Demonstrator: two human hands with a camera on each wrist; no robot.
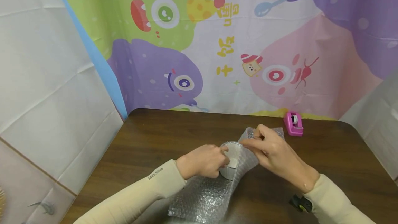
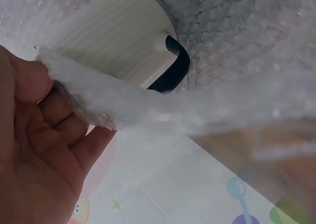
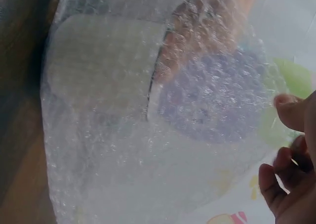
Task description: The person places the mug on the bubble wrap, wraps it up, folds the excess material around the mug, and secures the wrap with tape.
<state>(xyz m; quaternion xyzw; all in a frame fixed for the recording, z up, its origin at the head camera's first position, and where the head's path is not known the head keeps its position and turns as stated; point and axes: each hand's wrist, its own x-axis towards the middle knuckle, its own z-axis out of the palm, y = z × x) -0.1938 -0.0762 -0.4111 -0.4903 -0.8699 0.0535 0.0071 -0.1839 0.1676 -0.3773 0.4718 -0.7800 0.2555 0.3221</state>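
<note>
A pale mug stands on a sheet of bubble wrap on the dark wooden table. Its black handle shows in the left wrist view. My left hand is at the mug's mouth; from below, its thumb and fingers grip an edge of the wrap beside the mug. On the mug's other side my right hand pinches a raised part of the sheet near the rim. Through this raised wrap, the right wrist view shows the mug's blurred side and part of the left hand.
A pink tape dispenser stands at the table's far right. Behind the table hangs a cartoon-printed cloth. A small black device is by the right wrist. Pale panels border the left side.
</note>
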